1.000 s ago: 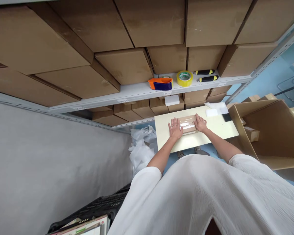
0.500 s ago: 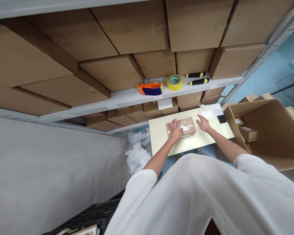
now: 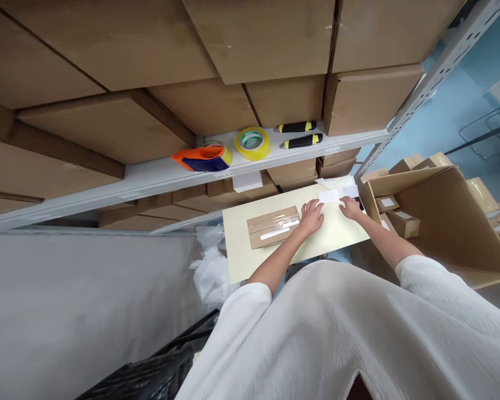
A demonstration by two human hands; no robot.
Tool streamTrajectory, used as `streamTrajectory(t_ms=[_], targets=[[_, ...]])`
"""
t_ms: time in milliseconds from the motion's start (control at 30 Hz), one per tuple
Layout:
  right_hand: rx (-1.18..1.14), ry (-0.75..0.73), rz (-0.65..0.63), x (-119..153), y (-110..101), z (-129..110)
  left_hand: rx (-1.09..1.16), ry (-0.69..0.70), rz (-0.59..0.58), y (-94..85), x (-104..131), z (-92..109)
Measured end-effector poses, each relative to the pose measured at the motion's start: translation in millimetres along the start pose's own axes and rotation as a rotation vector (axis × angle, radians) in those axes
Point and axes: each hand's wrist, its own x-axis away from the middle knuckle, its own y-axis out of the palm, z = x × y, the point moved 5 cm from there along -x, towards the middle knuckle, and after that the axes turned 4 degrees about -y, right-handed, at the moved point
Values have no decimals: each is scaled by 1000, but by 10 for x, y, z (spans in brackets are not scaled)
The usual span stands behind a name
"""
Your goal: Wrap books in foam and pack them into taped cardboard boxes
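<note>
A small brown carton (image 3: 270, 229) with clear tape over its top and a white strip on it lies on the pale board (image 3: 237, 261). My left hand (image 3: 312, 218) is just right of the carton, fingers spread, tips near the left end of a white label (image 3: 329, 196). At the label's other end, my right hand (image 3: 350, 209) has its fingers bent over the edge, seemingly pinching it. A black flat object (image 3: 360, 203) is partly hidden behind that hand.
On the shelf above lie a tape dispenser (image 3: 204, 158), a yellow tape roll (image 3: 252, 144) and two utility knives (image 3: 302, 141). Large cartons (image 3: 275, 39) fill the rack. To the right stands a big open box (image 3: 462, 222) holding small cartons. White plastic wrap (image 3: 212, 275) hangs at left.
My left hand has left the carton and moved right to the white label. My right hand has reached the label's right end. The view has shifted right.
</note>
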Motion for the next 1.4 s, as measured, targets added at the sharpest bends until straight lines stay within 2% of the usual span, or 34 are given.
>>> streamTrajectory(t_ms=[100,233,333,467,667,933,1100,1267,1400], targets=[[18,-16,-36,-168,0,138,6,-42,-77,232,-168,51],[76,-60,-74,-452,10,198,21,-115,-159,504,-341,45],[129,-113,-99,-658,27,200,17,-169,-206,646,-421,21],[159,-166,-93,-866,67,204,40,-195,-227,751,-467,-7],[145,-183,-80,-1018,143,204,66,-220,-246,815,-444,-81],[207,-220,-78,-1012,144,180,65,-243,-257,857,-398,-138],[197,-227,-33,-977,31,140,64,-238,-246,859,-386,-173],[205,-269,-56,-923,-121,116,104,-266,-235,827,-409,-230],[176,-291,-54,-870,-274,123,200,-388,-88,730,-519,-313]])
